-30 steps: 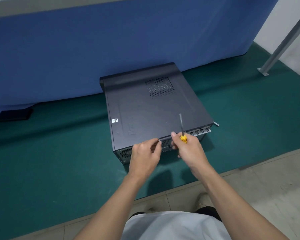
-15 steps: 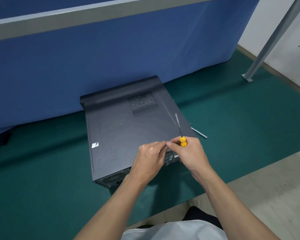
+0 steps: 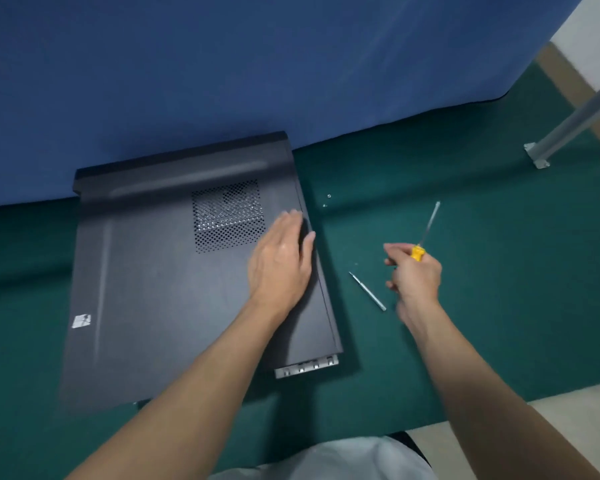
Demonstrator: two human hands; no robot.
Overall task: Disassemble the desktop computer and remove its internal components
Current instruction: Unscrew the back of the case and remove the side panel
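Your left hand [image 3: 281, 261] lies flat, gripping nothing, on the computer case [image 3: 174, 271] mid-frame, likely steadying it; your right hand [image 3: 414, 275] grasps the screwdriver [image 3: 425, 233], parked clear.

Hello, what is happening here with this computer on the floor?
A person is taking apart a desktop computer that lies on its side on a green mat. The left hand rests flat on the closed side panel, near the vent. The right hand holds a yellow-handled screwdriver above the mat. A second thin tool lies on the mat beside the case.
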